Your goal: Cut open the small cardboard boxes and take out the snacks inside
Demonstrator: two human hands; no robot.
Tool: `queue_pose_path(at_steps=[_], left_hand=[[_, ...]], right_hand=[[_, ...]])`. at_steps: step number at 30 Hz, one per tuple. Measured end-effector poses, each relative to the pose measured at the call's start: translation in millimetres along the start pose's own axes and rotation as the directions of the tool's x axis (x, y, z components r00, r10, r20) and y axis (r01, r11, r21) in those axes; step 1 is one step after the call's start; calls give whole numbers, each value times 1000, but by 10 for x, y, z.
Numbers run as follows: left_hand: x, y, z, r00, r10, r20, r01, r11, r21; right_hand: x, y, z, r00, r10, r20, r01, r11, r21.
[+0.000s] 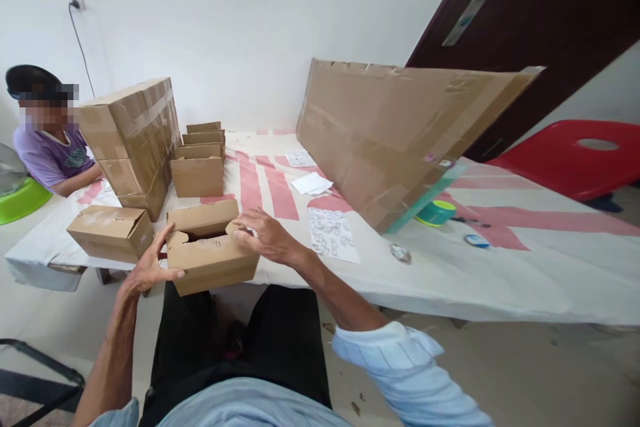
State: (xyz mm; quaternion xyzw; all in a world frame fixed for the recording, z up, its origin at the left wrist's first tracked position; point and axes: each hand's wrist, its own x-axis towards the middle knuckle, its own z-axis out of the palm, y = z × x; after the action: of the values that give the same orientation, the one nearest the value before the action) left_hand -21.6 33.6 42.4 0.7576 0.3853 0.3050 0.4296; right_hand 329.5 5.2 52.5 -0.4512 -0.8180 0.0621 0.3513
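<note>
Two hands of ours flank the open carton (213, 268), left of the frame's centre: our left hand (150, 265) grasps its left end, thumb on the near face, while our right hand (266, 235) curls over its right end, pinching or pressing, we cannot tell. Its long axis runs roughly left-to-right between them, each hand nearest its own end.

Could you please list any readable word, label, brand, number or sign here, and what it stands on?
No text is readable.
Nearest paper sheet: dense marks, too small to read.
Farther patterned paper sheet: too small to read.
Purple shirt: print too blurred to read.
</note>
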Motion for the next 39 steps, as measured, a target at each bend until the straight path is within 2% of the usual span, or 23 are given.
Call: queue_pose_path(at_steps=[3, 6, 10, 13, 18, 24, 27, 31, 33, 35, 39], left_hand=[[7, -6, 31, 1000, 2, 0, -2, 1000, -1], [-1, -23, 49, 1000, 25, -4, -25, 1000, -4], [-7, -59, 58, 999, 38, -24, -37, 999, 13], [-16, -81, 57, 999, 38, -29, -37, 999, 23], [-54, -129, 34, 999, 40, 10, -39, 995, -94], [-60, -176, 6, 997, 26, 71, -12, 983, -185], [-66, -157, 19, 997, 30, 68, -14, 977, -213], [-88, -90, 68, 999, 52, 2, -52, 997, 60], [-95, -48, 96, 997, 72, -2, -71, 986, 153], [-99, -10, 120, 997, 71, 13, -72, 983, 170], [-99, 22, 149, 999, 38, 29, -41, 991, 127]], right_hand=[[149, -279, -39, 971, -47, 234, 60, 997, -51], [158, -388, -33, 963, -7, 268, 21, 999, -49], [85, -407, -24, 985, 32, 170, -45, 997, 71], [3, -417, 8, 997, -19, 69, 12, 995, 97], [-239, -489, 96, 985, -143, -94, 131, 984, -121], [-580, -599, 255, 948, -268, -173, 205, 927, -314], [-734, -613, 371, 949, -285, -137, 232, 922, -310], [-812, -616, 390, 964, -249, -95, 222, 946, -235], [-734, -614, 324, 970, -229, -79, 214, 963, -165], [-583, -597, 247, 974, -225, -33, 220, 968, -118], [-257, -499, 145, 942, -284, 178, 315, 932, -181]])
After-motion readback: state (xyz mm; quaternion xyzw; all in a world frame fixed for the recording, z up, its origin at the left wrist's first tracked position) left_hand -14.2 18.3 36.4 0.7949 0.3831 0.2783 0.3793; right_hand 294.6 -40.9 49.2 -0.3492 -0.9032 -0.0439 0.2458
